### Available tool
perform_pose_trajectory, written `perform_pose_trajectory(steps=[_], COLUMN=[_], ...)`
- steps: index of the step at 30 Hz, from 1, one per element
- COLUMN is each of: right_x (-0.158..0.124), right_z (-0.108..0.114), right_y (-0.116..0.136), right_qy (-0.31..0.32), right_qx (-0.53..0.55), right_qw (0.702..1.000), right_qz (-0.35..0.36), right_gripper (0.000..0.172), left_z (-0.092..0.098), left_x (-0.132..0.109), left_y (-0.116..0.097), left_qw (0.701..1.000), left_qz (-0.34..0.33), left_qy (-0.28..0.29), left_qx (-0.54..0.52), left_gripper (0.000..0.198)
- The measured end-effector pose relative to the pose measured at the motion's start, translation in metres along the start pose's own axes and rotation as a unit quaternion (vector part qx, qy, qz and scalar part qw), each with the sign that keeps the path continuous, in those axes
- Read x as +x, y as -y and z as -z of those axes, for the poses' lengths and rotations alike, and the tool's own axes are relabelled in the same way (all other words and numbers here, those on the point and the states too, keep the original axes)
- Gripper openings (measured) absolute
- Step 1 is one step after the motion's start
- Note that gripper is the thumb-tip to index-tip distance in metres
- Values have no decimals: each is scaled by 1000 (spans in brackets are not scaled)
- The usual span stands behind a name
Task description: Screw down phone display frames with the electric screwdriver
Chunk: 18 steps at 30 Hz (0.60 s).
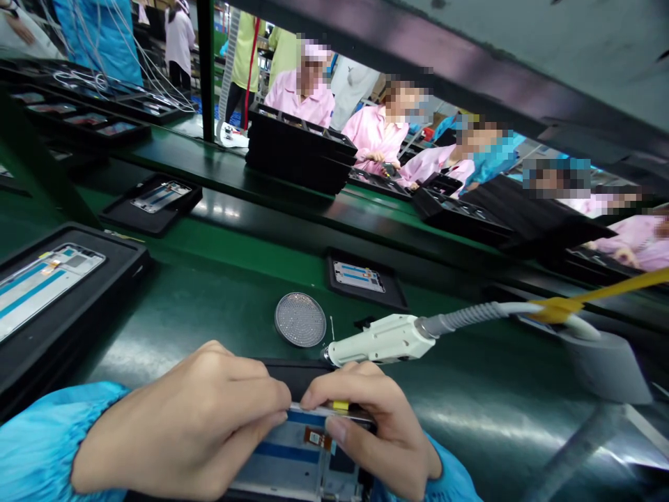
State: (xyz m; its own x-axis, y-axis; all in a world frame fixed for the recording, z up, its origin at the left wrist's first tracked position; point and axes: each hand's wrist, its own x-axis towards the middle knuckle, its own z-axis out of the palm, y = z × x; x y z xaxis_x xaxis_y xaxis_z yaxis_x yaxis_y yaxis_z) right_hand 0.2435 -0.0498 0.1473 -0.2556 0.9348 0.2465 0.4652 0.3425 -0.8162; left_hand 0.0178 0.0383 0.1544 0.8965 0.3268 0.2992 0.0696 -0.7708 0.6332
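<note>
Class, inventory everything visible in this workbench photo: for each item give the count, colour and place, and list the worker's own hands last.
Conveyor belt: one, green, running across the view.
Phone frame: one, silver and blue, between the hands.
Framed trays: three, black, on the belt.
Mesh disc: one, silver, on the belt beyond the hands.
Power tool: one, white with grey hose, beside the right hand.
Tray stack: one, black, on the far shelf.
Co-workers: several, pink smocks, beyond the line.
Left hand: one, blue sleeve, pinching the frame.
Right hand: one, blue sleeve, pinching the frame.
</note>
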Motion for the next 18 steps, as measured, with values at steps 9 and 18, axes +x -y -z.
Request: perform_pose_trajectory(steps=[9, 18], right_x=[-9, -13], right_z=[-2, -4], right_y=[-6, -11], right_qy=[-35, -45], right_qx=[85, 160], right_qw=[995, 985], right_qz=[-43, -45], right_gripper=[14, 18], left_z=[5, 6], left_x=[4, 6], left_y=[3, 4], left_qw=[999, 999], left_qz=[-24, -33], left_qy=[25, 29], left_qx=[-30, -29], left_gripper=[29, 30])
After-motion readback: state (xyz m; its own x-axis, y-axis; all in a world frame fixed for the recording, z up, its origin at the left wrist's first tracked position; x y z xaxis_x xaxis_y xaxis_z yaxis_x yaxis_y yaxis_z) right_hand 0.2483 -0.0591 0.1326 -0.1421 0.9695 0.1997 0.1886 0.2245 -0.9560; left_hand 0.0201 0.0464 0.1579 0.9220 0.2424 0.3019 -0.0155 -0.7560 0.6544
